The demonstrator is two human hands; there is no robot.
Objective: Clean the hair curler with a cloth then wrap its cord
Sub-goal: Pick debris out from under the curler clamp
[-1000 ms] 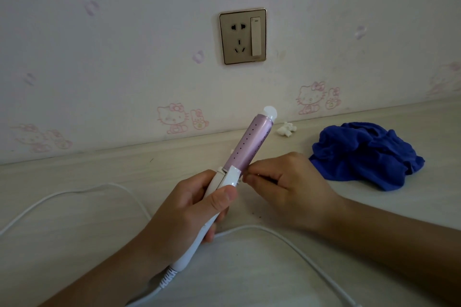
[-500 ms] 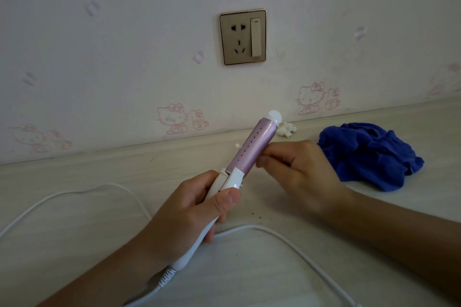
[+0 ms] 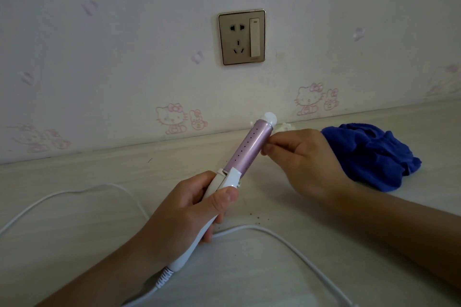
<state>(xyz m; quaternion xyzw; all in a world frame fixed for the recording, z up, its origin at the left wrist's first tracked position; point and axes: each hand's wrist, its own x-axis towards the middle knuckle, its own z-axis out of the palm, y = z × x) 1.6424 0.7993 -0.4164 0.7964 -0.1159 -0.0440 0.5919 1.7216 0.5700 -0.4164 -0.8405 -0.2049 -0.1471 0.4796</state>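
The hair curler (image 3: 249, 149) has a pink dotted barrel with a white tip and a white handle. It points up and to the right, above the pale wooden tabletop (image 3: 74, 232). My left hand (image 3: 184, 209) is wrapped around the handle, thumb near the barrel's base. My right hand (image 3: 301, 159) has its fingers pinched together, and the fingertips touch the right side of the barrel's upper half. Nothing shows between those fingers. The blue cloth (image 3: 369, 157) lies crumpled on the tabletop just right of that hand, untouched. The white cord (image 3: 287, 239) runs loose from the handle's end.
A wall socket with a switch (image 3: 241, 37) sits on the wall above the curler, nothing plugged in. A small white crumpled scrap (image 3: 285, 127) lies by the wall behind the curler tip. Dark crumbs (image 3: 257, 218) dot the tabletop. Cord loops cross the left and lower right.
My right hand has slid up along the barrel from its base toward the tip, fingers still pinched. The curler has tilted slightly further right. My left hand keeps its hold.
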